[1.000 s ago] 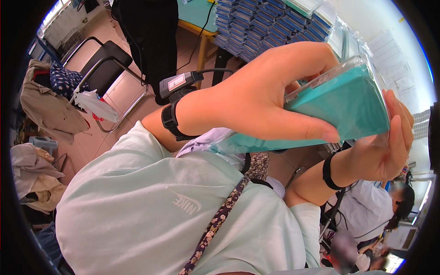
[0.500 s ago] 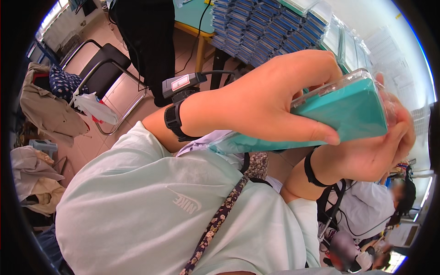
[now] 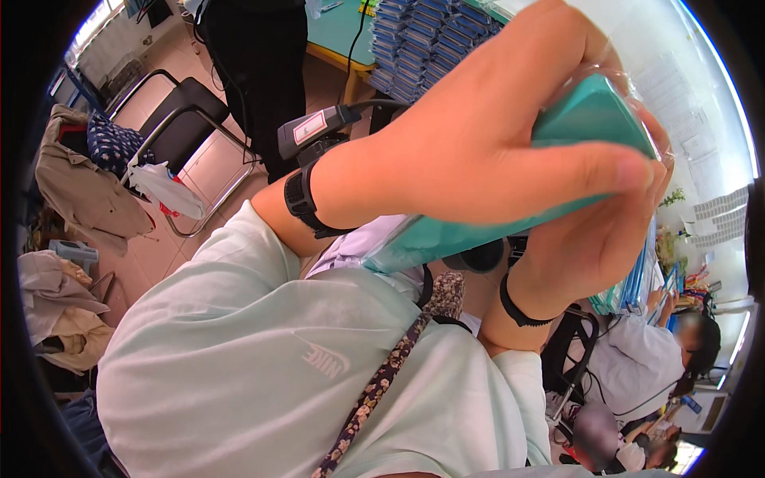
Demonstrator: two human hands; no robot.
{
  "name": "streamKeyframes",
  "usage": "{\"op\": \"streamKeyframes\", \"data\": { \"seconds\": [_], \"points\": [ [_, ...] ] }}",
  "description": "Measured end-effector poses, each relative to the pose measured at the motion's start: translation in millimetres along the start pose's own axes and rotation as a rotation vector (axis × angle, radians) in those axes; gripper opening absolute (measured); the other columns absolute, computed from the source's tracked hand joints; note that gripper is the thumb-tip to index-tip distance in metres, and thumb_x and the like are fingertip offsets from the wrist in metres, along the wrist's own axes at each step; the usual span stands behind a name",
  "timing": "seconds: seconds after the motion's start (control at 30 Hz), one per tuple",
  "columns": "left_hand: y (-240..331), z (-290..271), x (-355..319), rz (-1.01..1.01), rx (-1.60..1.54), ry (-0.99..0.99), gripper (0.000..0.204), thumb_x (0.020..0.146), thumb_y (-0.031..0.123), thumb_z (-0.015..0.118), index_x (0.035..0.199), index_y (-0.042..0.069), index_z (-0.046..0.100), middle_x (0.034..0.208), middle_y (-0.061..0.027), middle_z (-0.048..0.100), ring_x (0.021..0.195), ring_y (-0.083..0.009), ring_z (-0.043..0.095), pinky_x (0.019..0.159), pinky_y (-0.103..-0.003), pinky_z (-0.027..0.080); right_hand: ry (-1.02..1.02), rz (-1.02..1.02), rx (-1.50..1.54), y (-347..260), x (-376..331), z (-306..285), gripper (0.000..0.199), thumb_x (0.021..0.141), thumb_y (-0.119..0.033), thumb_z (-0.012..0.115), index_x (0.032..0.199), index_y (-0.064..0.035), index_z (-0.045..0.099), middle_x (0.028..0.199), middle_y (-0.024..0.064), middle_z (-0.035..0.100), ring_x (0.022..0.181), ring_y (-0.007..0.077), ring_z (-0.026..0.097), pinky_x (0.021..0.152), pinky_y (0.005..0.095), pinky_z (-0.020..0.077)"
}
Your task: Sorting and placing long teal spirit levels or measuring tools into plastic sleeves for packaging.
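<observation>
A long teal pack [image 3: 478,233] in clear plastic film is held slanting up in front of my chest, its lower end near my shirt. My left hand [image 3: 486,143] is closed around its upper part, thumb across the near face and fingers over the far edge. My right hand [image 3: 594,239] is closed at the pack's upper right end, partly behind it, with fingertips showing beyond the right edge. Loose film sticks out around that end. Both wrists wear black straps, and a small grey device [image 3: 319,131] sits at my left wrist.
Stacked blue packs [image 3: 422,52] stand on a teal table [image 3: 339,36] ahead. A black chair [image 3: 179,111] and a draped beige jacket [image 3: 80,179] are at left. One person in black trousers [image 3: 255,72] stands ahead; another in a pale top [image 3: 637,350] sits at right.
My left hand has moved up and right along the pack, thumb now near its end. My right hand has shifted left. The pack's upper end has risen.
</observation>
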State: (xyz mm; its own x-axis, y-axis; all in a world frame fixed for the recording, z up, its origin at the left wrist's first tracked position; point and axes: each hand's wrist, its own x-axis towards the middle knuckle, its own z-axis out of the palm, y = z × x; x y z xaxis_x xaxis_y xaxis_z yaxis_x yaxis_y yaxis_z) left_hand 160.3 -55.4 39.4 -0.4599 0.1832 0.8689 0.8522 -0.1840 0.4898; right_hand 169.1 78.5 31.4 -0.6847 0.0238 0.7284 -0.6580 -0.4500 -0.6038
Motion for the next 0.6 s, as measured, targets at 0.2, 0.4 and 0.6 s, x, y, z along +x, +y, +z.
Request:
{"op": "streamKeyframes", "data": {
  "seconds": [0.2,0.4,0.6],
  "points": [
    [3,-4,6,0.027,-0.109,0.018,0.025,0.082,0.019,0.068,0.094,0.003,0.054,0.098,-0.0087,0.047,0.079,-0.0158,0.048,0.073,-0.027,0.039,0.067,-0.05,0.024,0,9,6,0.04,0.097,-0.024,0.035,0.126,0.0024,0.043,0.12,0.0193,0.054,0.111,0.0262,0.055,0.096,0.0391,0.0422],
    [4,-7,10,0.061,-0.161,-0.012,0.021,0.081,0.017,0.067,0.092,0.003,0.056,0.097,-0.0085,0.046,0.078,-0.0161,0.047,0.072,-0.027,0.038,-0.242,0.124,0.361,-9,11,-7,0.036,0.096,-0.022,0.038,0.123,-0.0005,0.044,0.118,0.0201,0.055,0.111,0.0264,0.056,0.095,0.04,0.0421],
    [5,-13,11,0.093,-0.159,-0.049,0.016,0.08,0.014,0.065,0.089,0.003,0.058,0.095,-0.0084,0.045,0.077,-0.0163,0.045,0.071,-0.028,0.037,0.03,-0.13,0.193,9,5,-2,0.032,0.098,-0.021,0.036,0.119,-0.0002,0.047,0.115,0.0111,0.049,0.11,0.0227,0.051,0.095,0.0406,0.0412]
  ]
}}
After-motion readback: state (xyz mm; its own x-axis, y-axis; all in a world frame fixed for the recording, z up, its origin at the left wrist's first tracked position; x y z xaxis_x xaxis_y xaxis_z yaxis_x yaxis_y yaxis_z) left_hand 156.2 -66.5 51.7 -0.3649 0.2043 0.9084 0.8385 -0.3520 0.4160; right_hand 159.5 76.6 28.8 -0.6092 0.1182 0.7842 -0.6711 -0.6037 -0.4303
